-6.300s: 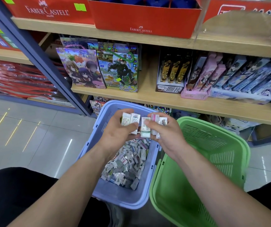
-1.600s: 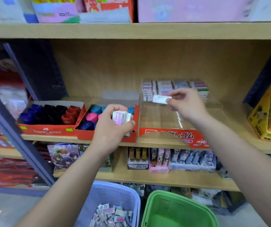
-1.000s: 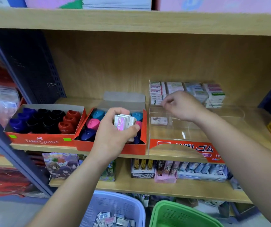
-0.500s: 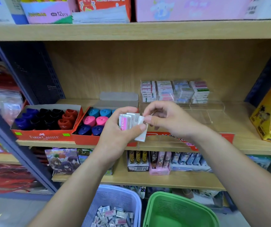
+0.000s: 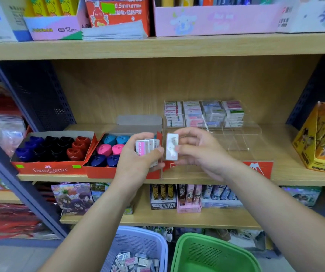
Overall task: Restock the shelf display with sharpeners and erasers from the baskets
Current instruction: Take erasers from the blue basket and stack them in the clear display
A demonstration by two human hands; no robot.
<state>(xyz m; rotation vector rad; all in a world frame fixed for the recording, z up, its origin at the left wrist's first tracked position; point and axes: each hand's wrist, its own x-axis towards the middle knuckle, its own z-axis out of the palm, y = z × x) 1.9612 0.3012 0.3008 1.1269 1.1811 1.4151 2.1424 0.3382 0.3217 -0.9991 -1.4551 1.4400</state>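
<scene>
Pinching a single eraser point(image 5: 171, 147) between thumb and fingers of the right hand point(image 5: 199, 152), long axis upright, broad face toward the camera, just in front of the clear display tray point(image 5: 236, 138) on the middle shelf point(image 5: 287, 175). Clutching a bunch of erasers point(image 5: 147, 147) in the left hand point(image 5: 136, 163), also on end, just beside the single one, before the red box of sharpeners point(image 5: 106, 171).
</scene>
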